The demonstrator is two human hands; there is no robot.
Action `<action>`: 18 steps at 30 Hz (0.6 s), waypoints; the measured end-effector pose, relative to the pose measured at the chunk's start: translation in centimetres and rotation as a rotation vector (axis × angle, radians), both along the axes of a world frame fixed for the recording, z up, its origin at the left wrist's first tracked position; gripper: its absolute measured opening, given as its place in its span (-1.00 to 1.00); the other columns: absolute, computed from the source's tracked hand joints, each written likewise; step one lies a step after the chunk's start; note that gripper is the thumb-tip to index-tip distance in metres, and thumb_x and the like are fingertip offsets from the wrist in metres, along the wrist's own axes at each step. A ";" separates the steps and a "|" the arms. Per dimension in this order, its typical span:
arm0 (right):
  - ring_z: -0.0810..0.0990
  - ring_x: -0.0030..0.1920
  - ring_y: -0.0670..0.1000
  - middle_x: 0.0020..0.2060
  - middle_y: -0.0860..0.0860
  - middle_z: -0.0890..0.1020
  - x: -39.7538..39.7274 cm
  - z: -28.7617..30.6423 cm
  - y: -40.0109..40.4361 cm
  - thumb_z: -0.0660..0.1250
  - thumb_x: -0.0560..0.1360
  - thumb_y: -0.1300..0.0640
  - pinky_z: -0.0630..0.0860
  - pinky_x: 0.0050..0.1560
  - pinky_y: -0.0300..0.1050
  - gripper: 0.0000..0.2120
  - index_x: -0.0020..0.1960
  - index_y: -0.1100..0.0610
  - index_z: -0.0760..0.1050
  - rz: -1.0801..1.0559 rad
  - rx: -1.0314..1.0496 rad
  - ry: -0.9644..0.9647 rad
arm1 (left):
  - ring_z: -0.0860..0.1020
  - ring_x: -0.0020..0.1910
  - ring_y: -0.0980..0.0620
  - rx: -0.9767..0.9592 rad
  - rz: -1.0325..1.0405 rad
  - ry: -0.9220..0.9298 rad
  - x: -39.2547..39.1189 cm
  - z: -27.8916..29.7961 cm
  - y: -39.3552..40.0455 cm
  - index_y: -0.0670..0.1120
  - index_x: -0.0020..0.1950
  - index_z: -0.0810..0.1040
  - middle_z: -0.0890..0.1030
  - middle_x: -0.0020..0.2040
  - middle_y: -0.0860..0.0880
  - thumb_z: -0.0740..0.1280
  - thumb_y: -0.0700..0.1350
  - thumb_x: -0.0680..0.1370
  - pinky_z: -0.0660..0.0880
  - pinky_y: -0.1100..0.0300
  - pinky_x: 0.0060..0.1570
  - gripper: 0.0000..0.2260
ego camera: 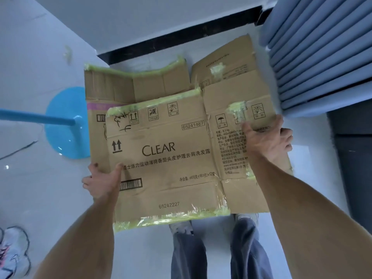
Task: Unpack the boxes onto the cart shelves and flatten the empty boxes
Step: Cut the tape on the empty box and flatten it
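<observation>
A person looks down past their own jeans-clad legs (218, 250) and grey shoes (181, 226) at a white tiled floor (153, 256). Both bare forearms reach forward. The left hand (102, 180), at about eight o'clock, grips the left edge of a flattened cardboard box (169, 166), thumb curled on top and fingers wrapped beneath. The right hand (267, 141), at about three o'clock, grips the right edge, thumb pressed on the printed face and fingers curled round behind. The box spans between the two hands, held roughly flat above the feet; it is printed with "CLEAR" and Chinese text and edged with yellow-green tape. Beneath and beyond it, toward twelve o'clock, more flattened cardboard (138, 85) lies on the floor. At nine o'clock stands a blue round base (60, 125) with a blue pole. At two o'clock hangs a blue pleated curtain (322, 51).
</observation>
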State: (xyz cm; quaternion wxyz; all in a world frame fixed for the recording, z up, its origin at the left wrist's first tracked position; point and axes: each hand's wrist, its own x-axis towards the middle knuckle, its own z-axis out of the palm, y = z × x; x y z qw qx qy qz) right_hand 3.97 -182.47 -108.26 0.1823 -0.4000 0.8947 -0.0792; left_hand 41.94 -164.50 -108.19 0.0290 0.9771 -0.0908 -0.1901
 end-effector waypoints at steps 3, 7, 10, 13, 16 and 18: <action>0.40 0.17 0.18 0.15 0.17 0.46 0.6 2.9 -2.0 0.48 0.18 -0.38 0.28 0.22 0.12 -0.07 0.41 -0.03 0.26 0.030 -0.023 0.003 | 0.35 0.25 -0.33 0.014 0.001 0.019 -0.3 2.2 0.1 0.00 0.35 0.31 0.38 0.21 -0.34 0.47 0.26 0.35 0.41 -0.22 0.14 -0.30; 0.39 0.23 0.17 0.24 0.17 0.45 -0.5 4.9 -5.7 0.50 0.18 -0.37 0.31 0.23 0.11 -0.04 0.44 -0.03 0.27 0.061 -0.054 -0.006 | 0.36 0.24 -0.34 0.005 0.018 0.016 -2.0 3.1 -1.4 -0.01 0.33 0.33 0.38 0.20 -0.34 0.49 0.26 0.34 0.41 -0.22 0.14 -0.31; 0.38 0.28 0.17 0.30 0.19 0.45 -2.2 5.1 -8.1 0.52 0.21 -0.35 0.30 0.22 0.08 -0.03 0.48 -0.03 0.24 0.073 -0.060 0.003 | 0.36 0.24 -0.33 -0.007 0.030 0.017 -3.9 2.9 -3.6 0.01 0.34 0.35 0.38 0.21 -0.33 0.49 0.25 0.33 0.42 -0.20 0.12 -0.31; 0.41 0.27 0.17 0.30 0.21 0.46 -4.5 4.5 -9.7 0.53 0.21 -0.33 0.32 0.18 0.04 -0.05 0.47 -0.02 0.27 0.046 -0.094 -0.005 | 0.37 0.23 -0.34 -0.022 0.004 0.015 -5.1 2.5 -6.5 0.02 0.34 0.35 0.39 0.20 -0.32 0.50 0.23 0.33 0.43 -0.20 0.12 -0.32; 0.42 0.27 0.18 0.30 0.23 0.47 -6.4 3.6 -10.7 0.54 0.18 -0.32 0.32 0.18 0.05 -0.06 0.45 -0.03 0.29 -0.001 -0.085 -0.004 | 0.39 0.22 -0.33 -0.026 -0.046 0.016 -5.6 1.7 -8.7 0.03 0.35 0.34 0.41 0.20 -0.32 0.47 0.26 0.33 0.45 -0.21 0.08 -0.31; 0.43 0.25 0.18 0.28 0.23 0.48 -7.3 2.9 -10.8 0.56 0.16 -0.30 0.31 0.16 0.03 -0.05 0.43 -0.03 0.31 -0.032 -0.107 -0.003 | 0.40 0.21 -0.33 -0.028 -0.080 0.019 -5.9 1.1 -9.9 0.03 0.35 0.34 0.42 0.19 -0.32 0.46 0.28 0.32 0.45 -0.19 0.04 -0.30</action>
